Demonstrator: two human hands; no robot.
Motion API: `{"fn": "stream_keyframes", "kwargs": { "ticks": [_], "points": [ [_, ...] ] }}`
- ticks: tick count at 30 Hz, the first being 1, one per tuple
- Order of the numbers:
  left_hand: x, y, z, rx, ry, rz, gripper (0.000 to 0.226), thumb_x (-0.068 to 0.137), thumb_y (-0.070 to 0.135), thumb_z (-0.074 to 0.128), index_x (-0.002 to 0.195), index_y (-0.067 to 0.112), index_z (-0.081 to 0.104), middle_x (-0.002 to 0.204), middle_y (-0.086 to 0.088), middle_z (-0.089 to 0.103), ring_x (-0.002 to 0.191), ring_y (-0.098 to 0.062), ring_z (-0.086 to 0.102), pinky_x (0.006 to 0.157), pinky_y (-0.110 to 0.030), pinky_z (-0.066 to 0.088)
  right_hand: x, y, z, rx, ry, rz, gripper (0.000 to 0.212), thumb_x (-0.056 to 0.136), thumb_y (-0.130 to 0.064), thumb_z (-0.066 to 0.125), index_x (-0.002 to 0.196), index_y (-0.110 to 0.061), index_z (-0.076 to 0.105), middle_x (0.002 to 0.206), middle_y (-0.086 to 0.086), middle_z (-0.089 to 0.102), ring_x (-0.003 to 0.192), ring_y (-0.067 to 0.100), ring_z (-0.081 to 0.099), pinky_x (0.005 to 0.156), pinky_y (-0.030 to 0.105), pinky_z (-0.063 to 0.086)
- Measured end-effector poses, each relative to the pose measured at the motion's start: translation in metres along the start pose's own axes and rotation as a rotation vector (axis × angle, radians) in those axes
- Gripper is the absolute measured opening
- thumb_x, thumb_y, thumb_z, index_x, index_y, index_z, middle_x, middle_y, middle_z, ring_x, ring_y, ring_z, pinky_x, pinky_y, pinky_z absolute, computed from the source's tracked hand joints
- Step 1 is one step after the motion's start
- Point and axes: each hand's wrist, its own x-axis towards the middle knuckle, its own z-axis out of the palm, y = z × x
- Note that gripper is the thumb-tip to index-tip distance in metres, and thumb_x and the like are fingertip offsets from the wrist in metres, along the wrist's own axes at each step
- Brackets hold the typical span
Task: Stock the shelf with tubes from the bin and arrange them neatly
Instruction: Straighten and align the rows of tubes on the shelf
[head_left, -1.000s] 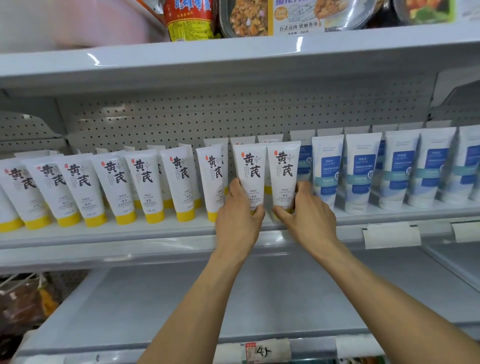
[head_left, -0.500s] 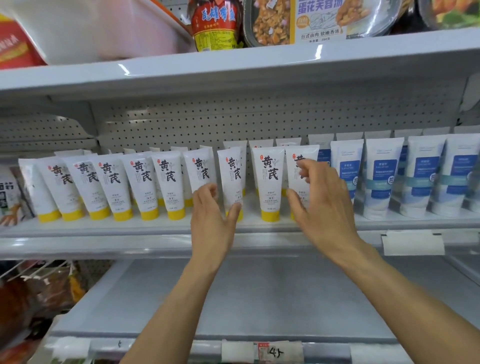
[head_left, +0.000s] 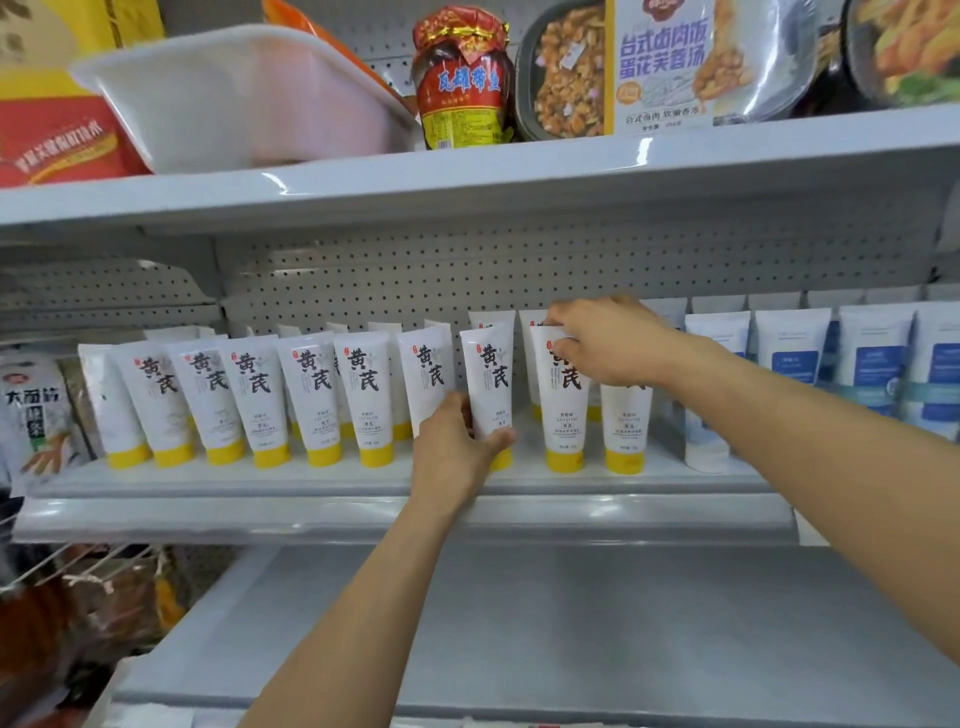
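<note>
At the far left of the shelf (head_left: 363, 488) the yellow-capped tubes (head_left: 311, 389) stand on their caps in a front row and lean slightly to the left. The white bin (head_left: 234, 104) sits on the shelf above them.

Further right, the left hand (head_left: 452, 447) grips the lower part of the eighth tube (head_left: 491, 374), thumb across the front and the rest curled behind. Just beside it, the right hand (head_left: 613, 348) reaches in from above, and its fingers (head_left: 566, 340) pinch the crimped top of the ninth tube (head_left: 566, 410). Both tubes look to be standing on the shelf. Beyond them, on the right, stand the blue-labelled tubes (head_left: 792, 353).

The main risk, as I judge it, is a domino fall. The tubes balance on narrow caps and stand close together, so a sideways nudge while straightening the eighth could tip the leaning neighbours to its left. Pulling the ninth by its soft top could bend it or tilt it into the tenth. A tube pushed too far forward could slide off the shelf edge.

Counted, the front row holds ten yellow-capped tubes (a second row behind shows only its tops, roughly eight, too hidden to be sure of). Four blue-labelled tubes stand in front, with more behind. There is one bin.
</note>
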Motion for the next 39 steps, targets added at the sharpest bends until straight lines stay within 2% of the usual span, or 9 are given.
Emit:
{"fn": "stream_keyframes", "kwargs": {
  "ticks": [3, 7, 14, 18, 23, 29, 34, 36, 39],
  "points": [
    [0.004, -0.002, -0.004, -0.094, -0.134, -0.008, 0.036, 0.078, 0.025, 0.078, 0.108, 0.022, 0.059, 0.105, 0.005, 0.069, 0.094, -0.013, 0.066, 0.086, -0.033, 0.053, 0.004, 0.005, -0.004, 0.099, -0.058, -0.004, 0.015, 0.095, -0.022, 0.048, 0.108, -0.020, 0.057, 0.112, 0.000, 0.063, 0.093, 0.020, 0.055, 0.081, 0.033, 0.033],
    [0.007, -0.002, -0.011, -0.179, -0.271, -0.013, 0.036, 0.082, 0.017, 0.074, 0.115, 0.018, 0.059, 0.112, 0.000, 0.070, 0.100, -0.014, 0.066, 0.094, -0.033, 0.052, 0.009, 0.008, -0.005, 0.187, -0.115, 0.006, 0.013, 0.094, -0.024, 0.052, 0.105, -0.022, 0.059, 0.109, -0.002, 0.063, 0.093, 0.019, 0.057, 0.076, 0.034, 0.044],
    [0.009, -0.001, -0.015, -0.191, -0.342, -0.006, 0.039, 0.085, 0.014, 0.072, 0.121, 0.013, 0.058, 0.116, -0.002, 0.069, 0.103, -0.014, 0.066, 0.097, -0.035, 0.051, 0.012, 0.012, -0.002, 0.248, -0.138, 0.011, 0.010, 0.094, -0.027, 0.052, 0.102, -0.026, 0.059, 0.101, -0.007, 0.061, 0.092, 0.017, 0.058, 0.078, 0.037, 0.048],
    [0.009, -0.002, -0.016, -0.180, -0.335, -0.002, 0.038, 0.084, 0.016, 0.072, 0.119, 0.013, 0.059, 0.114, -0.001, 0.069, 0.104, -0.015, 0.066, 0.097, -0.040, 0.051, 0.013, 0.015, -0.001, 0.225, -0.137, -0.010, 0.005, 0.094, -0.028, 0.051, 0.097, -0.029, 0.056, 0.099, -0.008, 0.061, 0.089, 0.015, 0.058, 0.073, 0.034, 0.045],
    [0.008, 0.002, -0.018, -0.189, -0.354, -0.014, 0.041, 0.084, 0.013, 0.072, 0.122, 0.011, 0.058, 0.116, -0.004, 0.068, 0.105, -0.018, 0.066, 0.099, -0.042, 0.050, 0.013, 0.013, -0.002, 0.233, -0.149, -0.007, 0.004, 0.094, -0.029, 0.052, 0.092, -0.032, 0.053, 0.100, -0.009, 0.060, 0.088, 0.013, 0.058, 0.078, 0.038, 0.049],
    [0.001, 0.006, -0.023, -0.088, -0.335, 0.010, 0.039, 0.085, 0.022, 0.072, 0.120, 0.015, 0.060, 0.113, 0.000, 0.070, 0.101, -0.013, 0.066, 0.096, -0.037, 0.052, 0.011, 0.011, -0.002, 0.229, -0.149, 0.003, 0.002, 0.096, -0.029, 0.050, 0.098, -0.031, 0.051, 0.100, -0.010, 0.057, 0.086, 0.012, 0.057, 0.072, 0.032, 0.041],
    [-0.017, 0.009, -0.040, 0.138, -0.293, 0.058, 0.056, 0.086, 0.034, 0.069, 0.136, 0.017, 0.049, 0.133, -0.001, 0.060, 0.115, -0.015, 0.061, 0.100, -0.032, 0.047, 0.006, 0.011, -0.001, 0.160, -0.120, -0.007, 0.014, 0.094, -0.034, 0.050, 0.108, -0.029, 0.050, 0.106, -0.011, 0.060, 0.088, 0.013, 0.055, 0.092, 0.040, 0.036],
    [-0.024, 0.012, -0.052, 0.222, -0.199, 0.103, 0.056, 0.087, 0.036, 0.068, 0.137, 0.018, 0.050, 0.127, 0.001, 0.063, 0.111, -0.012, 0.061, 0.098, -0.030, 0.047, 0.004, 0.011, -0.002, 0.180, -0.059, -0.008, 0.024, 0.093, -0.035, 0.052, 0.116, -0.028, 0.051, 0.113, -0.011, 0.060, 0.100, 0.014, 0.057, 0.100, 0.044, 0.038],
    [-0.024, 0.019, -0.075, 0.195, -0.076, 0.213, 0.032, 0.087, 0.030, 0.066, 0.118, 0.021, 0.065, 0.100, 0.011, 0.069, 0.090, -0.002, 0.062, 0.087, -0.024, 0.051, 0.002, 0.009, -0.004, 0.244, 0.039, -0.020, 0.027, 0.093, -0.035, 0.053, 0.118, -0.027, 0.054, 0.118, -0.011, 0.060, 0.107, 0.013, 0.056, 0.101, 0.048, 0.040]
  ]
}}
